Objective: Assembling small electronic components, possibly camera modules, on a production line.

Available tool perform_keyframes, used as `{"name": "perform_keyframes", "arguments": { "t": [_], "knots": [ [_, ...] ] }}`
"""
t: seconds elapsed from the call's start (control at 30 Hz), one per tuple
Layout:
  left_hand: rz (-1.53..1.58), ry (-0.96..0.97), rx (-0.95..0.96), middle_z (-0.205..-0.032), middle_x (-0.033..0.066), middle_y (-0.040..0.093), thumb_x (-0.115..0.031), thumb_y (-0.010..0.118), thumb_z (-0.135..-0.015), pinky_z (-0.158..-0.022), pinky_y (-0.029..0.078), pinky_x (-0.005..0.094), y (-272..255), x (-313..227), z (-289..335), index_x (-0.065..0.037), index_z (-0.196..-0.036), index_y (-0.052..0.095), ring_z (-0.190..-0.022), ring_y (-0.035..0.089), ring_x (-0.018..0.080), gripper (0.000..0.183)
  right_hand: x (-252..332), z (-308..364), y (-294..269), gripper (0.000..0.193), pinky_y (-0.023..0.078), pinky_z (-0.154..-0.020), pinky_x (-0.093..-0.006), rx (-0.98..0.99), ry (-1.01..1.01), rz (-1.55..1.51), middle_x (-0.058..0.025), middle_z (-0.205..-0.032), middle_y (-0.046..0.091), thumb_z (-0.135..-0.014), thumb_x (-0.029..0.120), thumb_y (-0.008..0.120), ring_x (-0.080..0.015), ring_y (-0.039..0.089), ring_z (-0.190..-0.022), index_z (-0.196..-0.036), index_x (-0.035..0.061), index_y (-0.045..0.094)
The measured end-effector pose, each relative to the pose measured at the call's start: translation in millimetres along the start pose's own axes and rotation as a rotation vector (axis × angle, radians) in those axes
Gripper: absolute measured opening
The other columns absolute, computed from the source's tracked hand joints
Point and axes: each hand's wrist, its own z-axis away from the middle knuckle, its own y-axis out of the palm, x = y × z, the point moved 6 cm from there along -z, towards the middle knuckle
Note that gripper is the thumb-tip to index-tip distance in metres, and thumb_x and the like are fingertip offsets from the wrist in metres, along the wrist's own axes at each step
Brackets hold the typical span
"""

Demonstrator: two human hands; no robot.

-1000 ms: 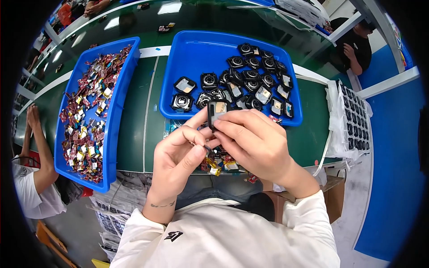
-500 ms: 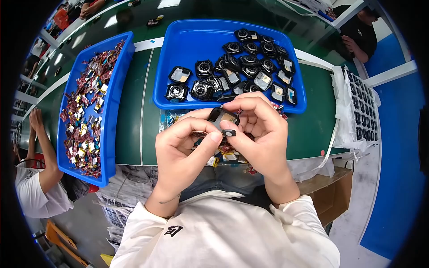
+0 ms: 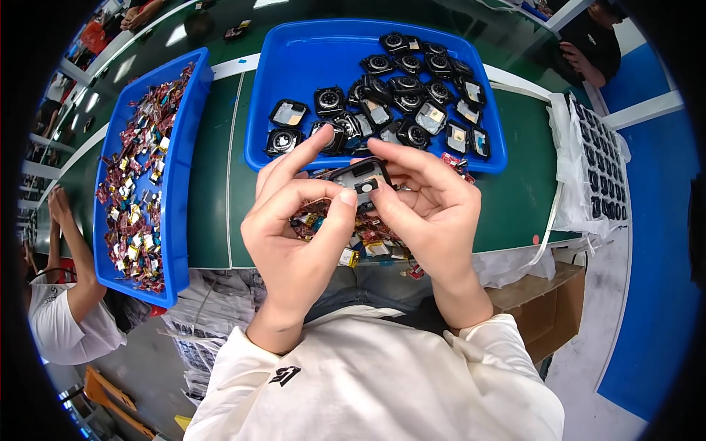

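Between my two hands is a black, open watch case (image 3: 354, 175) with a grey inside, held above the table's near edge. My right hand (image 3: 437, 217) grips its right side, thumb in front and fingers behind. My left hand (image 3: 290, 235) pinches at its left side with thumb and index finger, while its other fingers stretch away. A small black piece with a pale round disc (image 3: 366, 187) lies across the front of the case, between both thumb tips. Whether it is attached cannot be seen. Below my hands is a heap of small red circuit boards and batteries (image 3: 376, 246).
Ahead, a blue tray (image 3: 294, 55) holds several black watch cases. A long blue tub (image 3: 180, 213) at left contains many small boards and batteries. Racked black parts (image 3: 599, 158) stand at right, above a cardboard box (image 3: 548, 305). Other people sit at the left and far right.
The watch case has tilted so that its inside shows more. My left hand's outer fingers have lifted and spread. The small black piece has moved slightly left and turned its disc toward me.
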Motion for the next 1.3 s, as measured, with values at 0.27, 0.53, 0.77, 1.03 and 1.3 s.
{"name": "perform_keyframes", "arguments": {
  "t": [0.27, 0.53, 0.77, 1.03, 1.3],
  "knots": [
    [-0.062, -0.076, -0.020, -0.109, 0.0151, 0.066, -0.002, 0.068, -0.070, -0.091, 0.041, 0.0345, -2.6, 5.4, -2.2, -0.002, -0.073, 0.068, -0.104, 0.056, 0.0225, 0.003, -2.5, 3.9, 6.8, 0.027, 0.054, -0.072, -0.0218, 0.040, -0.028, 0.061, -0.0092, -0.099, 0.064, -0.081, -0.006, 0.063, -0.0111, 0.063, -0.087, -0.108, -0.0045, 0.060],
    [-0.002, -0.143, -0.020, -0.104, 0.0152, 0.068, 0.001, 0.067, -0.069, -0.088, 0.043, 0.0332, -1.8, 11.2, -1.0, -0.001, -0.073, 0.068, -0.096, 0.060, 0.0215, 0.004, -3.2, 3.9, 6.5, 0.024, 0.054, -0.070, -0.0212, 0.033, -0.086, 0.089, -0.0090, -0.095, 0.065, -0.081, -0.005, 0.063, -0.0100, 0.064, -0.083, -0.104, -0.0044, 0.061],
    [-0.079, -0.020, 0.014, -0.101, 0.0150, 0.068, 0.001, 0.069, -0.069, -0.086, 0.045, 0.0324, 4.4, 4.1, -0.7, 0.000, -0.076, 0.068, -0.095, 0.061, 0.0216, 0.007, -1.3, 3.1, -1.4, 0.016, 0.053, -0.064, -0.0192, -0.012, -0.207, 0.141, -0.0083, -0.092, 0.065, -0.080, -0.006, 0.064, -0.0075, 0.063, -0.079, -0.096, -0.0041, 0.063],
    [-0.059, -0.013, 0.003, -0.085, 0.0111, 0.068, 0.002, 0.074, -0.069, -0.073, 0.046, 0.0274, -4.8, -1.3, 9.7, 0.001, -0.082, 0.069, -0.081, 0.062, 0.0182, 0.014, -3.3, -3.7, -8.7, 0.026, 0.051, -0.065, -0.0176, -0.034, -0.057, -0.055, -0.0074, -0.090, 0.064, -0.079, -0.007, 0.064, -0.0072, 0.061, -0.078, -0.105, -0.0047, 0.059],
    [-0.011, -0.192, 0.121, -0.073, 0.0056, 0.062, 0.001, 0.075, -0.071, -0.060, 0.041, 0.0214, -4.4, 11.4, 15.7, 0.002, -0.081, 0.068, -0.068, 0.055, 0.0101, 0.012, -10.1, -2.4, -7.2, 0.016, 0.049, -0.063, -0.0177, 0.071, 0.021, -0.090, -0.0066, -0.094, 0.062, -0.081, -0.006, 0.062, -0.0055, 0.059, -0.077, -0.097, -0.0043, 0.061]
  ]
}}
